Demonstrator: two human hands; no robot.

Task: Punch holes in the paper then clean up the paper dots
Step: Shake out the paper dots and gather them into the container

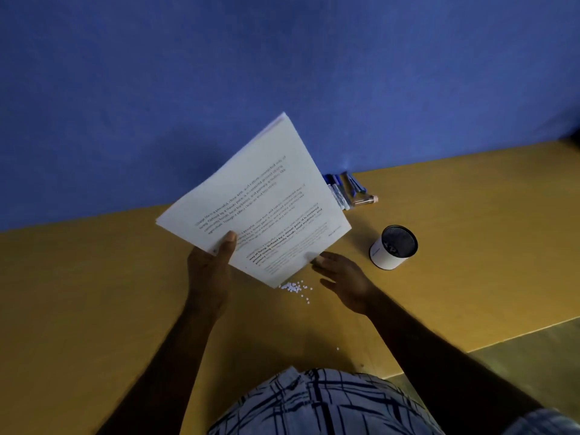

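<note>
A stack of printed white paper [260, 196] is lifted and tilted above the yellow table [94, 293]. My left hand [210, 274] grips its lower left edge, thumb on top of the sheets. My right hand [342, 277] hovers with straight fingers beside the stack's lower right edge, fingertips at or just under that edge. A small heap of white paper dots [295, 288] lies on the table under the stack's lowest corner, and a single dot [337, 349] sits nearer to me. No hole punch is in view.
A white cylindrical pot with a dark mesh top [392, 246] stands to the right of the paper. Pens and markers [348, 189] lie against the blue wall [282, 73] behind the stack. The table's right edge [502, 340] drops to the floor.
</note>
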